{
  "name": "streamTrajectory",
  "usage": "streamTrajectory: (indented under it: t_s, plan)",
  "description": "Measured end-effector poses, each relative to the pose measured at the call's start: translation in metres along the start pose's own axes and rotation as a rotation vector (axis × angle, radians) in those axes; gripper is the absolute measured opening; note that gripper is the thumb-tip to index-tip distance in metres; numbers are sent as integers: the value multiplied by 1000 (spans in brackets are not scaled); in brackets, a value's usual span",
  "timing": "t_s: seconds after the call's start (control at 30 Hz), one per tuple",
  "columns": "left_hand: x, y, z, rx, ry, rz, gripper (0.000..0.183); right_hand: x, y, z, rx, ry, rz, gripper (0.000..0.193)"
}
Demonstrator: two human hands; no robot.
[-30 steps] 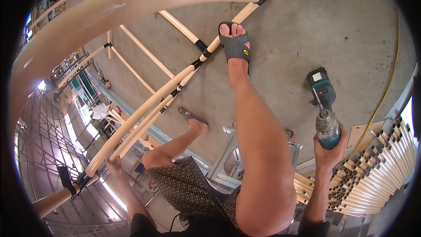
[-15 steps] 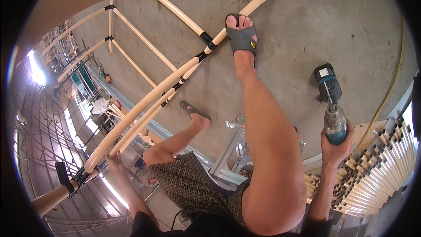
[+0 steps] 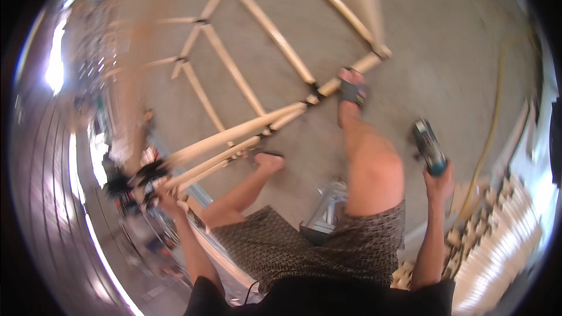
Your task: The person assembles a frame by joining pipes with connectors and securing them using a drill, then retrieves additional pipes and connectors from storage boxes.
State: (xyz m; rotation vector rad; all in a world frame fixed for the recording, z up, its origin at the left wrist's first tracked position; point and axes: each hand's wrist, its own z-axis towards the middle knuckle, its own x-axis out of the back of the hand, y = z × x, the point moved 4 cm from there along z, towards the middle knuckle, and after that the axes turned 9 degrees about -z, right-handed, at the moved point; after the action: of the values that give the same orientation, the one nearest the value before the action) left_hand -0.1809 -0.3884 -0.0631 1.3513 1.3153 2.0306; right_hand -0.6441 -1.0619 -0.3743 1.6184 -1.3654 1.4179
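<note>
My left hand is closed round a beige pipe of a large frame, close to a black joint; motion blurs its fingers. The frame's pipes meet at black connectors and stretch away over the floor. Out to the right, my right hand grips a teal and black cordless driver, held clear of the frame. One sandalled foot is beside the frame's lower pipe, touching or nearly so.
Below my legs stands a metal step ladder, partly hidden. Stacked beige pipes fill the lower right. A yellow hose or cable runs along the concrete floor. Blurred equipment and bright openings lie at the left.
My view has shifted, and the frame shows more of its crosspieces. The driver has turned in my right hand, its body now pointing away. My raised leg appears lower and farther back.
</note>
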Motion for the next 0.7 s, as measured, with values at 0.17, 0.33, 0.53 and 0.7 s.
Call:
streamTrajectory:
  t_s: [0.17, 0.33, 0.53, 0.7]
  plan:
    - [-42, 30, -28, -51, -124, -159, 43, 20, 1, -7, 86, -63, -79, 62]
    - [-11, 62, -54, -170, -210, 13, 45, 24, -4, -19, 112, 34, -21, 59]
    - [-31, 54, -82, -220, -294, -291, 51, 11, 50, 28, 88, 4, -189, 63]
    - [-16, 73, -74, -288, -269, -382, 49, 16, 42, 53, 107, -162, -203, 60]
